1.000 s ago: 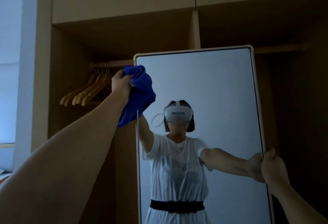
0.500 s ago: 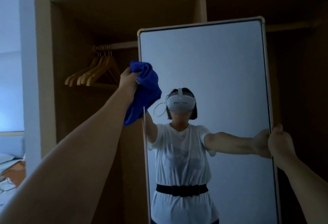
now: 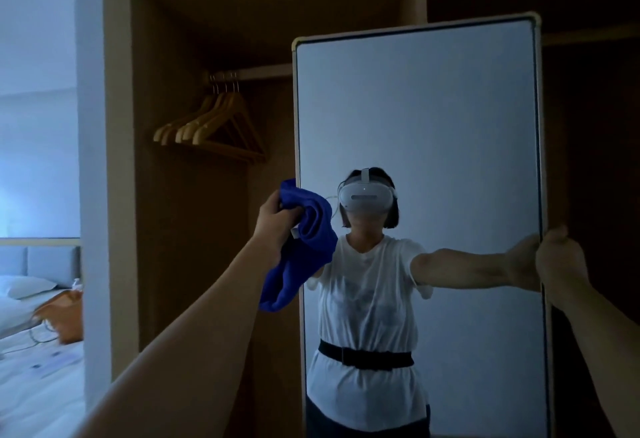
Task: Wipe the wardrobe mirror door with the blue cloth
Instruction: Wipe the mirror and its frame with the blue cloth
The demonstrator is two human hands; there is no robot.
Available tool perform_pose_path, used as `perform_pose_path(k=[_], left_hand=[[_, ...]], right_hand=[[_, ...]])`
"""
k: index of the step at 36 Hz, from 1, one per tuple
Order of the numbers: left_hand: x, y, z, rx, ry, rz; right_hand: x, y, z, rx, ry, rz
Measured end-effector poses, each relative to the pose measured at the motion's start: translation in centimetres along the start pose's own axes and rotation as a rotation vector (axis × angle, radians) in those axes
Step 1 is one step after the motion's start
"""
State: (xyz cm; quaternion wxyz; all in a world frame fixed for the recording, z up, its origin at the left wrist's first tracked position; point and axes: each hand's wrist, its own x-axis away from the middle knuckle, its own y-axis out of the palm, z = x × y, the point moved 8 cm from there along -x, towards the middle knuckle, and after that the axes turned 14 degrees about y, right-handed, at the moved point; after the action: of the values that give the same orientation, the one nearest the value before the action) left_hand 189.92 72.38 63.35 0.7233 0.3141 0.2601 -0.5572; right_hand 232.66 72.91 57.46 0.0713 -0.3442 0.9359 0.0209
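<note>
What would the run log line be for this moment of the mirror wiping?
stage: wiping left edge | left hand: grips blue cloth | right hand: holds mirror door right edge

I see a deep blue cloth [image 3: 304, 247], plain, no pattern. The mirror door [image 3: 433, 118] has a pale cream frame and reflects a grey-blue wall, a white shirt and a black belt. The wardrobe [image 3: 194, 39] is brown wood; its hangers [image 3: 211, 129] are light yellowish wood. The bedding [image 3: 34, 382] is white.
</note>
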Motion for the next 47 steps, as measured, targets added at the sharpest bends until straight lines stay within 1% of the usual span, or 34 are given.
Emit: perform_pose_path(k=[8,14,19,24,29,32,36,41,47], left_hand=[[1.0,0.1,-3.2,-0.008,-0.096,-0.029],[-1.1,0.4,-2.3,-0.013,-0.13,-0.087],[-6.4,1.5,2.9,0.023,-0.03,-0.009],[-11.4,2.9,8.3,0.021,0.1,0.027],[-14.6,3.9,11.7,0.035,0.195,0.06],[-16.2,4.4,13.2,0.068,0.217,0.094],[-18.0,5.1,15.0,-0.066,0.296,0.051],[-17.8,4.9,14.0,-0.129,0.322,0.073],[-13.9,3.8,9.2,-0.154,0.266,0.098]], right_hand=[[-0.9,1.1,0.4,0.009,0.05,-0.033],[-2.0,2.0,0.9,-0.022,0.072,-0.056],[-2.3,2.2,1.2,-0.007,0.117,-0.07],[-2.8,2.8,1.3,-0.004,0.119,-0.093],[-3.2,2.9,1.4,0.001,0.128,-0.086],[-3.2,2.8,1.3,-0.006,0.136,-0.087],[-3.4,2.9,1.4,-0.002,0.153,-0.085],[-3.1,2.8,1.5,0.017,0.147,-0.074],[-2.4,2.3,1.3,0.018,0.122,-0.045]])
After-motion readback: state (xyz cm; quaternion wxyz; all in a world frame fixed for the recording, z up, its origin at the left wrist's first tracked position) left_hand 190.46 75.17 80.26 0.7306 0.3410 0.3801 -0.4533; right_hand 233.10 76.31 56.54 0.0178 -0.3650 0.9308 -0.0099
